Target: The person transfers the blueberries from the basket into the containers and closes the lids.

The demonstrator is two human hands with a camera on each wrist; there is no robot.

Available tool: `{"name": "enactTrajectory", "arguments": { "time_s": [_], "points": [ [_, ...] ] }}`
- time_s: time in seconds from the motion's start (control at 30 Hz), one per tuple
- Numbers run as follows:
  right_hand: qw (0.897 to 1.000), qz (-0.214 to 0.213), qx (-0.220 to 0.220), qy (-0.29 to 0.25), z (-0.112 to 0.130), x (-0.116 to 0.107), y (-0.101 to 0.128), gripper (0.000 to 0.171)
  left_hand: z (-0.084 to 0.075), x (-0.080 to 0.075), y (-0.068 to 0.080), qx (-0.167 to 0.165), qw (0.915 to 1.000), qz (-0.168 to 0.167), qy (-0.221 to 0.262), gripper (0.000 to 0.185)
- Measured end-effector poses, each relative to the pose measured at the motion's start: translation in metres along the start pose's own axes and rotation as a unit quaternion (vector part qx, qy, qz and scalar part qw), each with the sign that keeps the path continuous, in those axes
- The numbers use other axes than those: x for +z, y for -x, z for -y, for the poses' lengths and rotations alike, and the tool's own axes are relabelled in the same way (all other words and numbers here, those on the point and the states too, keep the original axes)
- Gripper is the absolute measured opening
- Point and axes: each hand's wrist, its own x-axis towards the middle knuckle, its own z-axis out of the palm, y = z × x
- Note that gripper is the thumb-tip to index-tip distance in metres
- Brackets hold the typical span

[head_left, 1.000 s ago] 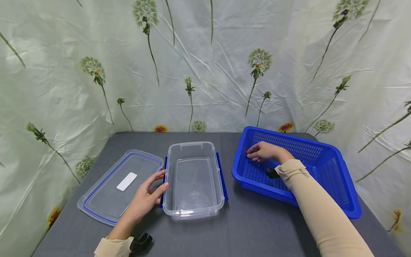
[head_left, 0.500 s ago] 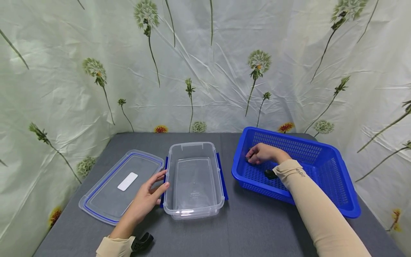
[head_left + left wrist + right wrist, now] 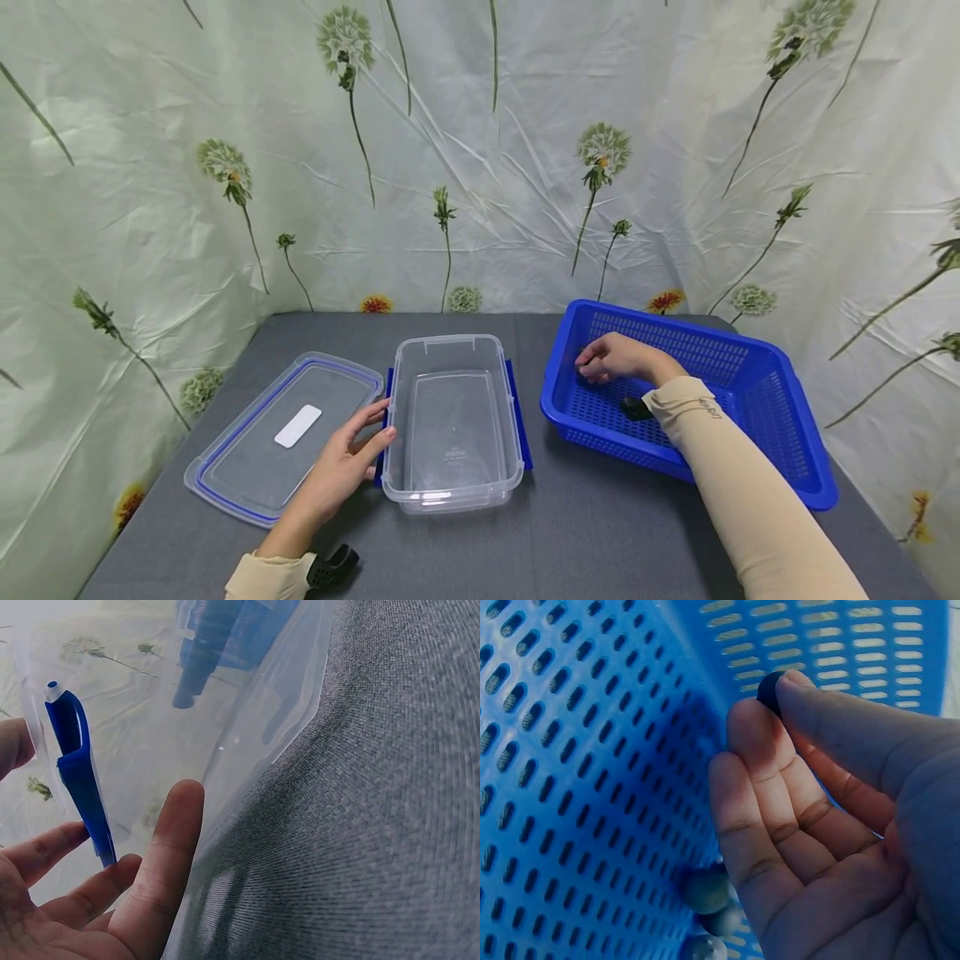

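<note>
Lid [image 3: 281, 433] beside container [image 3: 452, 417] (left)

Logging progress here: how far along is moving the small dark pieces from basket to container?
Done: lid off, clear container open and empty. In hand: right hand pinches one dark piece inside the blue basket; left hand touches the container. Left: several pieces remain in the basket.

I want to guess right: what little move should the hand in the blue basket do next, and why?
Probably lift out and carry left. The right hand already pinches a small dark piece inside the blue basket, and the clear box sits open and empty, steadied by the left hand.
</note>
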Motion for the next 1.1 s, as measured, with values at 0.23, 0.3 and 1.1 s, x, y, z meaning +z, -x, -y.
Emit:
{"name": "enactTrajectory", "arguments": {
  "time_s": [0.23,0.3,1.1],
  "points": [
    [0.999,-0.021,-0.025,-0.025,0.006,-0.008,0.009,0.035,0.002,-0.001,0.001,-0.003,1.0,-0.004,0.0,0.058],
    [0.999,-0.029,-0.032,-0.033,0.01,-0.011,0.011,0.037,0.003,-0.001,0.001,-0.003,1.0,-0.002,0.002,0.058],
    [0.994,-0.049,-0.095,-0.031,0.096,0.015,-0.009,0.037,0.0,0.0,-0.001,-0.007,0.9999,0.006,0.008,0.062]
  ]
}}
